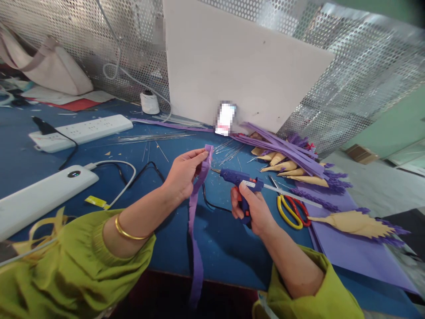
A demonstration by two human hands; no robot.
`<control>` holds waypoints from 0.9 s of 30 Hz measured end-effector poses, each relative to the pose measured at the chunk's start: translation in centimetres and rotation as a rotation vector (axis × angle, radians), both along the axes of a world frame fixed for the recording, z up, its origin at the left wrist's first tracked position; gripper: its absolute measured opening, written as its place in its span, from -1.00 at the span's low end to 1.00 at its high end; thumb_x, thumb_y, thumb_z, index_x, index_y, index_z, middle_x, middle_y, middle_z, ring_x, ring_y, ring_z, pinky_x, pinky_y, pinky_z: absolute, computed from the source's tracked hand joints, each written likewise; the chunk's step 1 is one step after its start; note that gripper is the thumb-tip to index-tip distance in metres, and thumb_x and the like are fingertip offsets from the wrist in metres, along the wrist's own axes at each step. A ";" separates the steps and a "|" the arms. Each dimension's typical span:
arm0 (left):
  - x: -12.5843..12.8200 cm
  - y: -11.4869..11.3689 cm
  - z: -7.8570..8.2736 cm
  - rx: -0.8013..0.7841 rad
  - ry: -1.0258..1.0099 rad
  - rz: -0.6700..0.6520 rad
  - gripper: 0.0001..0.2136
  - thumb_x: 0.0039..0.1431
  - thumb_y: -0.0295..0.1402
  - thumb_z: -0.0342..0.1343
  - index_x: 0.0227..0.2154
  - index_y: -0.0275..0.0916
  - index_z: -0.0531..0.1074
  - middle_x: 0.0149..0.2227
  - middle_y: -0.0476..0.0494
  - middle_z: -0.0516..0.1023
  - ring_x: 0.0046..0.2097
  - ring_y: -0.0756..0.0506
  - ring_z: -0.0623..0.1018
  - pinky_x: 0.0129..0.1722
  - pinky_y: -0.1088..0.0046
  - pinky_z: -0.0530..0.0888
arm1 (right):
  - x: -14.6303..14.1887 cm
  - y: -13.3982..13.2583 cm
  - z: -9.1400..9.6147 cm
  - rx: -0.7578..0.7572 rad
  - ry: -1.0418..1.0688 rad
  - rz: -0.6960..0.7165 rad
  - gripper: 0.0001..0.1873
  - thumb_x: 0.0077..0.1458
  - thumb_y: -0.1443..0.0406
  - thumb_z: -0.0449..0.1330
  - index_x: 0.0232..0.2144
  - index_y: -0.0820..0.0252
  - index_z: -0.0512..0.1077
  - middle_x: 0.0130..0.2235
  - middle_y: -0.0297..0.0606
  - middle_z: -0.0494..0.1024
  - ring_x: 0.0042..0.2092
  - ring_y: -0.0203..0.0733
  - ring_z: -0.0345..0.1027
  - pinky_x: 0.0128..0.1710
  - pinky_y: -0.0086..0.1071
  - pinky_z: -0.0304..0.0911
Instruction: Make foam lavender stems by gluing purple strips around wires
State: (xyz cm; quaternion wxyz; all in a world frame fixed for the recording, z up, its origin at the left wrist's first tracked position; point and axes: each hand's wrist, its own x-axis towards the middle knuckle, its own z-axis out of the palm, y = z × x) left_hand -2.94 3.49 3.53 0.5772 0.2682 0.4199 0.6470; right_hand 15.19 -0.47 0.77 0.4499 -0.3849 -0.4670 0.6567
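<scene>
My left hand (185, 172) pinches the upper end of a long purple paper strip (195, 230), which hangs down past the table's front edge. Wrapped round the handle of a blue glue gun (237, 178) is my right hand (254, 208). The gun's nozzle points left, close to the strip's top end; I cannot tell whether it touches. A clear glue stick (292, 195) juts from the back of the gun. Scissors (288, 208) with yellow and red handles lie just right of my right hand.
Purple strips (282, 148) and several cream-wrapped purple flower stems (285, 166) lie at the right, over purple sheets (358, 248). Thin wires (156, 138) are scattered behind my hands. A power strip (86, 130), a white power bank (49, 195) and cables occupy the left. A phone (226, 118) leans on the white board (239, 62).
</scene>
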 end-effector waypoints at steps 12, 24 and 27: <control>-0.1 0.0 0.5 -0.061 -0.093 0.000 -0.95 0.00 -0.48 0.27 -0.42 -0.32 0.56 -0.53 -0.02 0.51 -0.58 0.13 0.39 -0.63 0.68 0.31 | 0.5 1.3 -0.4 0.065 -0.057 -0.268 -0.58 0.06 -0.05 0.19 -0.46 0.21 0.40 -0.41 -0.31 0.51 -0.66 -0.46 0.15 -0.63 -0.46 0.14; -2.1 -0.6 4.1 -0.212 -0.195 -0.237 -0.92 0.21 -0.51 0.07 -0.35 -0.38 0.46 -0.57 0.00 0.41 -0.67 0.16 0.33 -0.80 0.73 0.16 | 0.7 2.3 -2.3 0.293 -0.606 -0.098 -0.66 -0.08 0.21 0.26 -0.20 0.19 0.45 -0.27 -0.25 0.54 -0.24 -0.14 0.41 -0.21 -0.29 0.29; -2.7 -0.4 4.5 -0.194 -0.228 -0.281 -0.92 0.23 -0.50 0.05 -0.32 -0.36 0.44 -0.55 0.02 0.41 -0.68 0.17 0.32 -0.82 0.75 0.12 | 0.8 2.8 -3.0 0.498 -0.764 -0.116 -0.58 -0.09 0.31 0.28 -0.09 0.18 0.44 -0.20 -0.23 0.49 -0.16 -0.14 0.38 -0.09 -0.24 0.27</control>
